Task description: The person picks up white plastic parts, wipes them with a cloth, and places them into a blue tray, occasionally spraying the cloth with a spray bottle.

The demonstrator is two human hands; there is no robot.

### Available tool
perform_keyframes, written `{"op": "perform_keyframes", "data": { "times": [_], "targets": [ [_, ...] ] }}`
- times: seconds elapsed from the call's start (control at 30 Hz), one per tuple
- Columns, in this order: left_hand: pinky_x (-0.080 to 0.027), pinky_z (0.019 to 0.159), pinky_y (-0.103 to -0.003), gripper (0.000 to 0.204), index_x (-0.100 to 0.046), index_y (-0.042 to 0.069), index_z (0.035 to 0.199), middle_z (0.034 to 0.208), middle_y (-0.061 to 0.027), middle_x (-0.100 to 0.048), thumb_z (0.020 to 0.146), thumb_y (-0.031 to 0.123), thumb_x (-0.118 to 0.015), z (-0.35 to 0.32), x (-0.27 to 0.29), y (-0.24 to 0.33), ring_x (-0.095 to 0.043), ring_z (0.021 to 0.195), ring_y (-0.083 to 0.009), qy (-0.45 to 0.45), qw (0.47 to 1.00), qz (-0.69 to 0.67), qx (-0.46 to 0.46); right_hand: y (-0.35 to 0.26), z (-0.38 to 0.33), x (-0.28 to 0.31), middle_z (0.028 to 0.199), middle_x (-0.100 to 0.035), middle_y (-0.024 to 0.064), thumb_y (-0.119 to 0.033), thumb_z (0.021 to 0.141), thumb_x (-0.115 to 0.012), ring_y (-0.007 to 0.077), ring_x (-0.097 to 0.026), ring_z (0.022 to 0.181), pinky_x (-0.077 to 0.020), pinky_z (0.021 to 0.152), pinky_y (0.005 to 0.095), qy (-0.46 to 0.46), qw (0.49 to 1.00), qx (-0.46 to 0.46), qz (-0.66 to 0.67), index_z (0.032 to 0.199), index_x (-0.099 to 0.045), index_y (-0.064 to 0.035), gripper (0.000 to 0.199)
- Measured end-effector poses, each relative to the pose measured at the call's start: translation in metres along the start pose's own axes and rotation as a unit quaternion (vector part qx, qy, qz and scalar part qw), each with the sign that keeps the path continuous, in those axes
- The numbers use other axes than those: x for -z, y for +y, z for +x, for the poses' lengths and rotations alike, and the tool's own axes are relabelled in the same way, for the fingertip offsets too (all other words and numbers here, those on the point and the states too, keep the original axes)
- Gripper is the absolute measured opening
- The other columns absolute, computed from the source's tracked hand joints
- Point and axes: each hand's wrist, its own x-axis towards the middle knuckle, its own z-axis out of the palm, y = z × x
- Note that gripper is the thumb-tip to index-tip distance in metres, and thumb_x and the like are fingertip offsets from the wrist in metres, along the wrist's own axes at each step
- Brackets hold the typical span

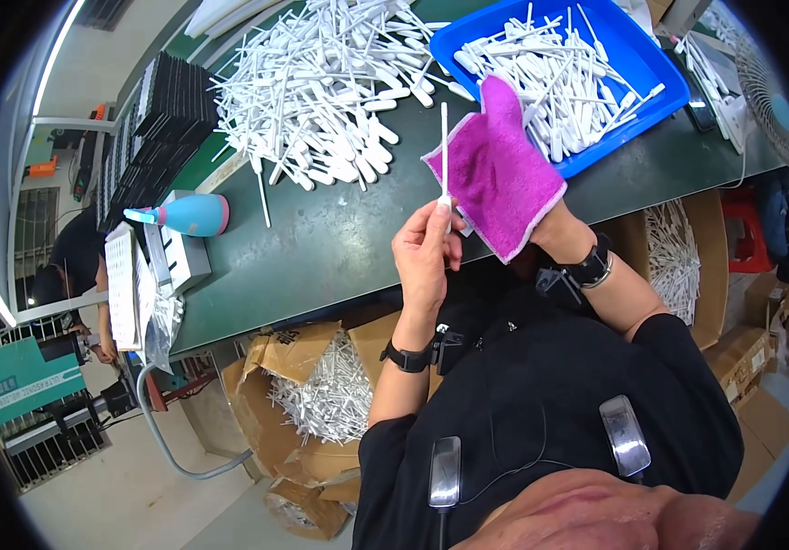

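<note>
Holding a white stick (444, 151) upright over the green table (339, 247).
Your left hand (424, 252) pinches its base; your right hand (502, 170), in a purple mitt, lies open at its three o'clock, touching.

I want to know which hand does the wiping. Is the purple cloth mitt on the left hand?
No. The purple cloth mitt covers the right hand, while the bare left hand holds a white plastic stick upright.

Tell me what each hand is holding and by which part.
The left hand pinches a thin white plastic stick by its lower end, held upright. The right hand, in a purple cloth mitt, rests against the stick without gripping anything.
</note>
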Motion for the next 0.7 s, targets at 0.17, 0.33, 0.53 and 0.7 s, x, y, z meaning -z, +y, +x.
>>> {"op": "perform_keyframes", "data": {
  "times": [0.17, 0.33, 0.53, 0.7],
  "targets": [
    [-0.038, 0.04, -0.019, 0.024, -0.061, -0.001, 0.087, 0.073, -0.0059, -0.061, 0.095, 0.02, -0.054, -0.009, -0.004, -0.011, -0.049, 0.046, -0.0058, -0.105, 0.97, 0.221, 0.014, -0.021, 0.003, -0.06, 0.112, -0.056, 0.0055, -0.02, 0.098, -0.045, 0.0137, -0.055, 0.1, -0.0474, 0.084, 0.0262, 0.184, 0.966, 0.024, -0.183, 0.13, -0.041, -0.0035, 0.036],
    [-0.04, 0.041, -0.02, 0.021, -0.059, 0.001, 0.083, 0.07, -0.0063, -0.061, 0.094, 0.019, -0.056, -0.002, -0.016, 0.006, -0.051, 0.045, -0.009, -0.211, 0.966, -0.044, 0.144, -0.017, 0.007, -0.042, 0.106, -0.058, 0.0051, -0.017, 0.096, -0.05, 0.0138, -0.056, 0.096, -0.0436, 0.09, 0.0274, 0.116, 0.993, 0.021, 0.013, 0.137, -0.036, -0.0032, 0.045],
    [-0.036, 0.042, -0.022, 0.022, -0.063, 0.002, 0.074, 0.057, -0.0015, -0.057, 0.092, 0.015, -0.058, 0.005, -0.007, -0.011, -0.051, 0.046, -0.0088, -0.059, 0.941, 0.25, -0.219, 0.017, 0.014, -0.012, 0.128, -0.05, 0.0091, -0.024, 0.096, -0.049, 0.0165, -0.053, 0.109, -0.0439, 0.091, 0.0287, -0.163, 0.984, -0.064, 0.042, 0.13, -0.044, -0.0034, 0.04],
    [-0.031, 0.042, -0.022, 0.025, -0.065, 0.001, 0.07, 0.054, 0.0028, -0.053, 0.091, 0.016, -0.061, 0.003, -0.014, 0.052, -0.045, 0.047, -0.0041, -0.023, 0.93, 0.323, -0.171, 0.009, -0.008, 0.013, 0.121, -0.055, 0.0077, -0.012, 0.093, -0.055, 0.0144, -0.054, 0.109, -0.0412, 0.097, 0.0292, 0.007, 0.879, 0.133, -0.458, 0.137, -0.039, -0.0024, 0.048]
  ]
}}
